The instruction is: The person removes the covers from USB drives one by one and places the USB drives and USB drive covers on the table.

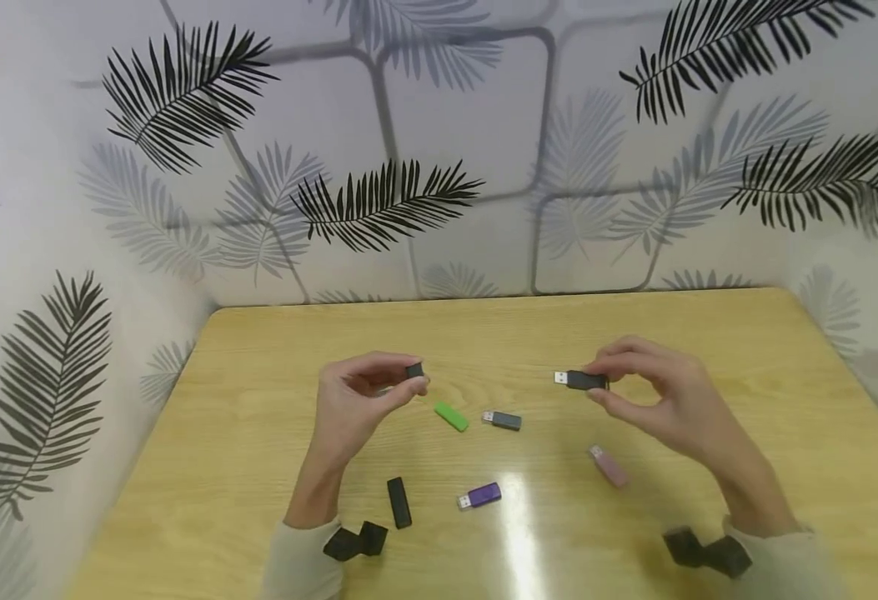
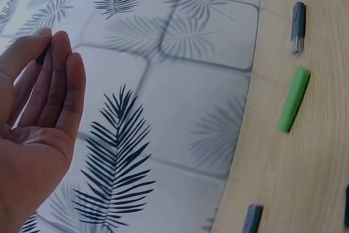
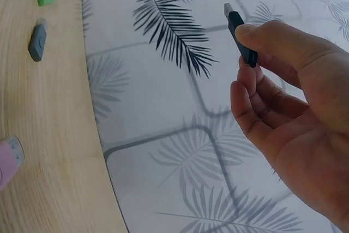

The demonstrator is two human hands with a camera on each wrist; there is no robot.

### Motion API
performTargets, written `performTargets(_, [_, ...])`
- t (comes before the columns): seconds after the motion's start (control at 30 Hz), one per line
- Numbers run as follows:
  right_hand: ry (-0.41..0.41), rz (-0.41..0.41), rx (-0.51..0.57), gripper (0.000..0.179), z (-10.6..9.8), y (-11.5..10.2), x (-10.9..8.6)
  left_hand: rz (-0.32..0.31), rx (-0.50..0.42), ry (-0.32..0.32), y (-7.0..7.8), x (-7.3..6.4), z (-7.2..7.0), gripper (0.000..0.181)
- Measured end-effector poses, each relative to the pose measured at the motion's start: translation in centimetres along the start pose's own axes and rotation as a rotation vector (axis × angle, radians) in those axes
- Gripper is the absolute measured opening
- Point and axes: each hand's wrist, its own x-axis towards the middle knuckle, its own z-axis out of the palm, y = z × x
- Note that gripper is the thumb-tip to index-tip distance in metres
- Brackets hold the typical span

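My left hand (image 1: 356,400) pinches a small black cap (image 1: 414,370) between thumb and fingers, raised above the table. In the left wrist view only a dark sliver of the cap (image 2: 41,57) shows. Over to the right, my right hand (image 1: 667,396) holds a black USB stick (image 1: 585,380) between thumb and fingers, its bare metal plug pointing left toward the other hand. The right wrist view shows this USB stick (image 3: 240,36) tilted, plug upward. A wide gap separates cap and plug.
On the wooden table (image 1: 258,350) lie a green stick (image 1: 451,417), a grey USB stick (image 1: 502,420), a purple USB stick (image 1: 479,496), a pink USB stick (image 1: 608,467) and a black stick (image 1: 399,502). Leaf-patterned fabric (image 1: 469,125) rises behind the table.
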Motion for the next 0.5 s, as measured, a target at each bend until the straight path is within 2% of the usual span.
performTargets(0.07, [-0.007, 0.018, 0.013, 0.044, -0.7, 0.3, -0.3, -0.015, 0.020, -0.002, 0.0, 0.1, -0.4, 0.021])
performTargets(0.17, [-0.027, 0.010, 0.000, 0.041, -0.9, 0.6, -0.2, -0.066, 0.035, -0.019, -0.6, 0.3, -0.2, 0.021])
performTargets(0.33, [-0.005, 0.001, 0.003, 0.042, -0.6, 0.9, -0.2, -0.136, 0.033, 0.020, -1.2, 0.2, 0.1, 0.023])
performTargets(0.5, [-0.015, 0.023, 0.013, 0.039, -0.3, 1.4, -0.3, -0.204, 0.014, 0.028, -1.7, 0.1, 0.1, 0.024])
